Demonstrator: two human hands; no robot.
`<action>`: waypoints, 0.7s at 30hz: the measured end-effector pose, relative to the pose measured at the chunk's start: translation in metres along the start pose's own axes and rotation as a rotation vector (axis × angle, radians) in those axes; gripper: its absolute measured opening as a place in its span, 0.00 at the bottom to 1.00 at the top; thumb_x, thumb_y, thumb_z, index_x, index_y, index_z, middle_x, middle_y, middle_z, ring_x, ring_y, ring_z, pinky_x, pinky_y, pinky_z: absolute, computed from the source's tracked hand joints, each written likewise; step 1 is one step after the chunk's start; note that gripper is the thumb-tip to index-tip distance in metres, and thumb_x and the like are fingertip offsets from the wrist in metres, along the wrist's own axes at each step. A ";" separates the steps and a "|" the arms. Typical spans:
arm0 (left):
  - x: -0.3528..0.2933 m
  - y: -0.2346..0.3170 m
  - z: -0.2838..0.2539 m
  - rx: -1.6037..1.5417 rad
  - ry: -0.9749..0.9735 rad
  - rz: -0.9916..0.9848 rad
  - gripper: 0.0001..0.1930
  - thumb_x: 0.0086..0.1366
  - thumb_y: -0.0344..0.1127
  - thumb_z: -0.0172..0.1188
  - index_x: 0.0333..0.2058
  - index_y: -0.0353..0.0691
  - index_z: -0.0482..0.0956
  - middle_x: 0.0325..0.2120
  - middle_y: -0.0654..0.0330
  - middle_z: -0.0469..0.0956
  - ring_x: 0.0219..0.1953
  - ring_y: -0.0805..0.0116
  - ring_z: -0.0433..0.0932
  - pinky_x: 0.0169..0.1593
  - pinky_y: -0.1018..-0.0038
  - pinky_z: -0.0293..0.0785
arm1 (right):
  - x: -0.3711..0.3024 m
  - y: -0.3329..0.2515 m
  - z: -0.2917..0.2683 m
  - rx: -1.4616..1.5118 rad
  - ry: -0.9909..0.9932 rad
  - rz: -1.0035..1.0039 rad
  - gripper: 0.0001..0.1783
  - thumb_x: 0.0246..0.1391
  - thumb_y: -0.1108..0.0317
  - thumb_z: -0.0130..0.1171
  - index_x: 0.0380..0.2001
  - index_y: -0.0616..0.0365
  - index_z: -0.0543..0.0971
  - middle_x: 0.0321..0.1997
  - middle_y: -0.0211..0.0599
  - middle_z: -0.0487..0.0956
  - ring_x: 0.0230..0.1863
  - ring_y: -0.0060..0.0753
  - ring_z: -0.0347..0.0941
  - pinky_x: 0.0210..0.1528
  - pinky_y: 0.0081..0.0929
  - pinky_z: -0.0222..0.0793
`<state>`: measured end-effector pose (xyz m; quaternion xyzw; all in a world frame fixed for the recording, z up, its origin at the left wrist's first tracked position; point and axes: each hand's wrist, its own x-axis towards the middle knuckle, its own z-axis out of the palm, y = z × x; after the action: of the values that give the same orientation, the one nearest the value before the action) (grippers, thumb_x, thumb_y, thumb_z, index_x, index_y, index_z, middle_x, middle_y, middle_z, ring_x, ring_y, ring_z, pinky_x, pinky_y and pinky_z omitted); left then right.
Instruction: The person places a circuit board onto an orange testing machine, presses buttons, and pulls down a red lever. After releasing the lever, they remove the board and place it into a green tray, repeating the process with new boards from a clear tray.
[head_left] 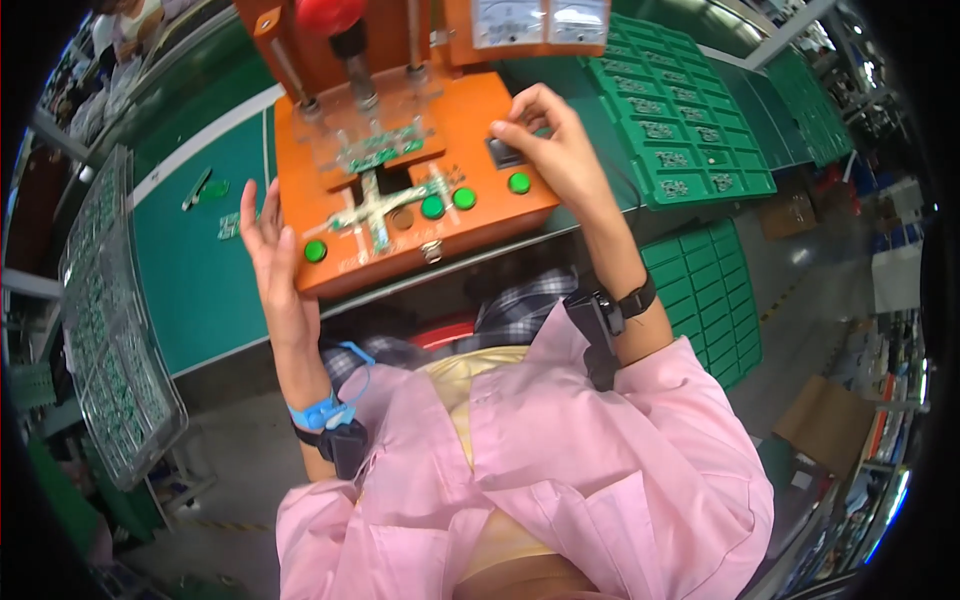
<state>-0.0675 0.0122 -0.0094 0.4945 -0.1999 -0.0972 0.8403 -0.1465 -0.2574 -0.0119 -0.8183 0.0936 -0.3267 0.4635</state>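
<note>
An orange test fixture (350, 270) stands on the bench in front of me. Its face carries several green buttons (463, 198), a cross of pale tape (375, 207) and a small metal latch (431, 251). A green circuit board (385, 148) lies under the fixture's clear plate (340, 125). My left hand (275, 255) is at the fixture's left side, fingers spread and nothing in them. At the upper right of the fixture, my right hand (562, 150) is beside a black panel (505, 152), with bent fingers apart from the thumb. No held object shows in it.
A red-knobbed lever (330, 12) rises above the fixture. Small green boards (229, 226) lie on the mat to its left. A clear tray of boards (110, 330) is at far left. Green compartment trays (690, 130) stand at right, with another tray (705, 300) lower down.
</note>
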 end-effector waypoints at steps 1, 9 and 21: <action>-0.001 0.000 0.001 0.058 -0.012 0.014 0.37 0.53 0.28 0.55 0.59 0.41 0.46 0.57 0.48 0.52 0.61 0.59 0.50 0.61 0.68 0.50 | -0.003 -0.002 0.004 0.012 -0.025 0.009 0.11 0.42 0.69 0.61 0.31 0.56 0.74 0.25 0.30 0.68 0.30 0.21 0.63 0.33 0.18 0.60; 0.001 0.001 0.004 0.170 -0.051 0.043 0.37 0.49 0.25 0.58 0.58 0.39 0.50 0.57 0.49 0.53 0.62 0.59 0.47 0.62 0.68 0.46 | -0.082 -0.091 0.047 -0.551 -0.121 -0.550 0.28 0.37 0.75 0.56 0.48 0.52 0.71 0.09 0.24 0.60 0.11 0.21 0.56 0.15 0.19 0.56; 0.000 0.001 -0.002 0.175 -0.064 0.056 0.35 0.49 0.24 0.58 0.56 0.38 0.53 0.57 0.51 0.53 0.62 0.60 0.47 0.63 0.68 0.40 | -0.116 -0.084 0.070 -1.274 -0.232 -0.685 0.39 0.34 0.74 0.50 0.58 0.63 0.59 0.09 0.19 0.52 0.12 0.18 0.54 0.15 0.17 0.53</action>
<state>-0.0667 0.0141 -0.0091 0.5570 -0.2481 -0.0714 0.7894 -0.2043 -0.1096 -0.0201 -0.9419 -0.0455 -0.2467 -0.2234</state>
